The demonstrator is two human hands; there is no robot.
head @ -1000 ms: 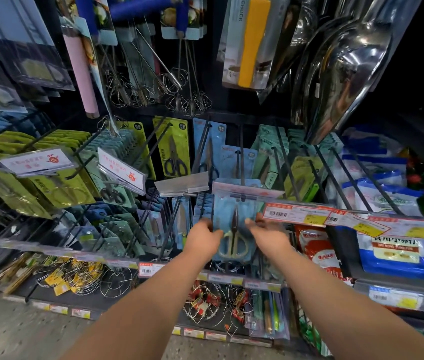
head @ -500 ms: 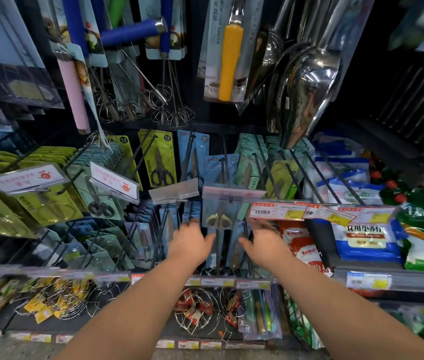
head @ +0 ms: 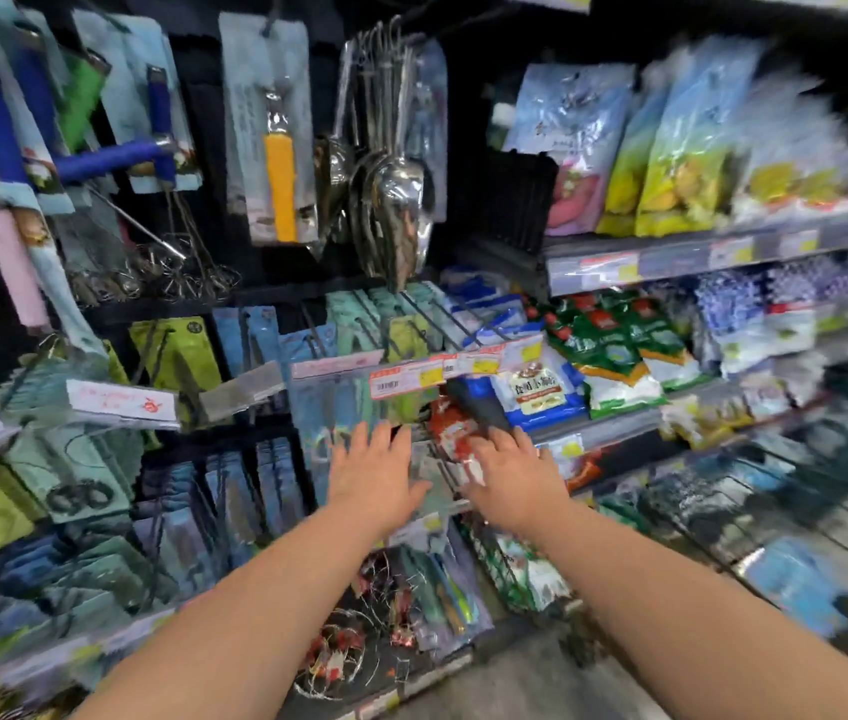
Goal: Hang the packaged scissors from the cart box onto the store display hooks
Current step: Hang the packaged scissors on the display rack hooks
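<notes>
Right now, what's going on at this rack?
A person is reaching both arms toward a store display of hanging kitchen tools. The left hand and the right hand are open with fingers spread and hold nothing. They are just in front of a blue scissors pack that hangs on its hook below the price tags. The picture is motion-blurred, so I cannot tell whether any fingertip touches the pack. No cart box is in view.
</notes>
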